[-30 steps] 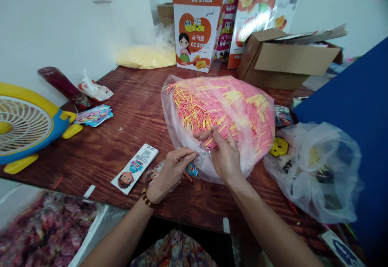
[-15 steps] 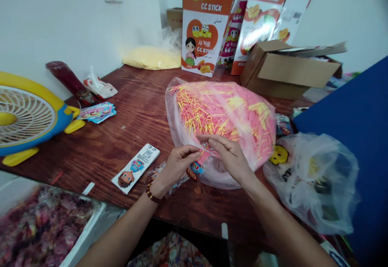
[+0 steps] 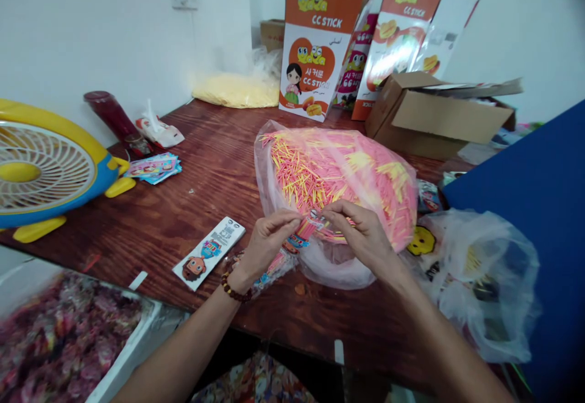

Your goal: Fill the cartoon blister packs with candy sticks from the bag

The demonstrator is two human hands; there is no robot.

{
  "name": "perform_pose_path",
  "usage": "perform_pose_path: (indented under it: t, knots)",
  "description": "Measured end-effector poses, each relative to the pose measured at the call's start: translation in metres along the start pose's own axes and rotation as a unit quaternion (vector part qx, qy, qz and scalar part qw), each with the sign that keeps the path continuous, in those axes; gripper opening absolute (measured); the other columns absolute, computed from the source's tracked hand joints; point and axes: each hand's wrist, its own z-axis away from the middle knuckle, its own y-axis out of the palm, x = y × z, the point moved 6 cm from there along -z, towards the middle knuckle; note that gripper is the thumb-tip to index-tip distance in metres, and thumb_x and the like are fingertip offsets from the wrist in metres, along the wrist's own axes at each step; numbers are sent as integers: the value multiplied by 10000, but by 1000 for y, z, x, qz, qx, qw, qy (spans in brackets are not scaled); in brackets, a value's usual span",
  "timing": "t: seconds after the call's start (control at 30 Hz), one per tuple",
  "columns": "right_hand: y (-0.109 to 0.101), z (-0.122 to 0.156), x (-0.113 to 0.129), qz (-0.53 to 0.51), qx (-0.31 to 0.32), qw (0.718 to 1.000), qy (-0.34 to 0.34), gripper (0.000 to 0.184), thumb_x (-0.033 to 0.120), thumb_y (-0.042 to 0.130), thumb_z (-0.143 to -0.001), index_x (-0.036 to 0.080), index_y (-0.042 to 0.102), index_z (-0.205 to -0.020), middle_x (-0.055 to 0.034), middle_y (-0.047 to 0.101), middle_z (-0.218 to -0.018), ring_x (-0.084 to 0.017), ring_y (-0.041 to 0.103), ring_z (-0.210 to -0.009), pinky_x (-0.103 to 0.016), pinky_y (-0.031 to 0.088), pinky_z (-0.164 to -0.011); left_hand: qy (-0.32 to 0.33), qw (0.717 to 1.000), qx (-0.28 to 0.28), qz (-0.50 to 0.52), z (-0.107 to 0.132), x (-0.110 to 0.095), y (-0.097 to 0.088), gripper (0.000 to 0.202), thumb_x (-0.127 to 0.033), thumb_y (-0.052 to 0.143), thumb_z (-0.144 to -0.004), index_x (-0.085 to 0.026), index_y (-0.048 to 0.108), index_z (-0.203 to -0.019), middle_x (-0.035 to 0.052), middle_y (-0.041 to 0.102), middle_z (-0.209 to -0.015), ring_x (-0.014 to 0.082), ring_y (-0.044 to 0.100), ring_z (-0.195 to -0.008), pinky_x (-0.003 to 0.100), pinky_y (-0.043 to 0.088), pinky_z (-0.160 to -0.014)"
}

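Note:
Between my two hands is a small clear printed packet (image 3: 312, 226) with pink and yellow sticks showing inside. My left hand (image 3: 269, 239), with a beaded bracelet at the wrist, pinches the packet's left upper edge. My right hand (image 3: 365, 231) pinches near the upper right corner, thumb and forefinger together. Just behind them lies a large clear bag (image 3: 361, 269) full of thin pink and yellow sticks (image 3: 301, 174). Other filled clear packets (image 3: 276, 272) lie on the table below my left hand, partly covered by it. A stack of flat printed wrappers (image 3: 209, 253) lies to the left.
A yellow and blue fan (image 3: 50, 165) stands left on the brown table (image 3: 219, 147). Printed cartons (image 3: 311, 49) and an open cardboard box (image 3: 448, 116) stand behind. A crumpled plastic bag (image 3: 484, 281) lies right, beside a blue panel (image 3: 525, 189). A bin of wrapped pieces (image 3: 68, 336) sits lower left.
My fingers have spread slightly apart at the packet's top, and its printed top edge and sticks now show between them. The camera view has shifted a little.

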Motion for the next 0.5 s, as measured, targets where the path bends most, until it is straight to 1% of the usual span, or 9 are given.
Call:
perform_pose_path:
  t: [0.07,0.13,0.23,0.33,0.37,0.43,0.5]
  knots:
    - [2,-2,4,13,5,1000,-9,192,363,587,-924,224,716,-891,-19,714,-808,-163,635,-729,-270,477,-646,14,1000,-25,-3,0,-4,-1,156,-295,674,-850,-199,791,-890,37,738,-962,173,647,-910,272,497,-839]
    - [5,-4,8,32,12,999,-26,159,351,621,-905,227,719,-889,-17,719,-803,-165,637,-726,-273,475,-652,25,999,-37,-1,1,-9,-1,155,-292,672,-852,-207,794,-897,40,736,-985,177,649,-932,278,498,-854]
    - [8,-7,14,39,33,997,-56,165,349,629,-902,223,715,-842,-19,716,-783,-166,638,-713,-281,478,-664,45,999,-29,-7,4,-16,3,158,-280,660,-864,-222,798,-915,48,728,-1033,179,653,-971,288,499,-890]
    - [6,-11,17,50,33,996,-61,176,336,631,-900,214,713,-803,-22,713,-765,-162,636,-701,-278,476,-654,59,998,-28,-19,5,-19,3,161,-282,665,-864,-217,797,-928,56,722,-1074,183,653,-1002,296,504,-916]
    - [5,-13,17,56,32,996,-58,179,327,637,-895,210,712,-783,-21,708,-750,-158,631,-690,-274,471,-646,54,998,-32,-17,5,-18,2,165,-298,673,-858,-211,796,-923,59,724,-1070,186,656,-991,297,515,-897]
    - [5,-15,14,45,37,998,-40,186,317,639,-890,202,709,-763,-18,701,-735,-153,631,-687,-269,472,-645,21,999,-45,-3,3,-13,-2,199,-345,682,-848,-194,794,-912,58,739,-1004,191,668,-925,300,535,-830]
    - [6,-17,8,-2,42,999,-4,182,333,645,-882,198,709,-778,-10,696,-728,-149,643,-682,-262,484,-637,-21,999,-42,20,0,-7,-6,231,-371,705,-825,-178,790,-918,51,752,-916,186,670,-851,296,536,-781]
